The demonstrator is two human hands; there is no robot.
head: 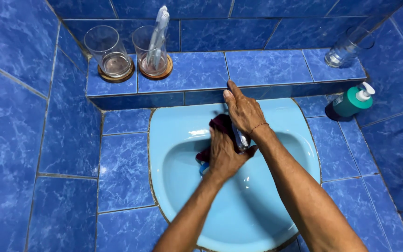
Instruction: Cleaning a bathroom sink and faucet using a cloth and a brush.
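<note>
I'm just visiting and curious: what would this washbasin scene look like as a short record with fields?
Setting: light blue basin set in blue tiled walls
Left hand: presses a dark maroon cloth near the tap
Right hand: rests over the chrome tap, fingers pointing to the ledge
Ledge, left: two glass tumblers on wooden coasters; one holds a toothbrush, the other nothing
Ledge, right: tilted clear glass
Right of basin: teal pump bottle

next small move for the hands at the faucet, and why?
Probably a short rub of the dark cloth along the faucet. The left hand presses the cloth against it over the light blue sink, while the right hand rests on top, fingers toward the tiled ledge.
</note>
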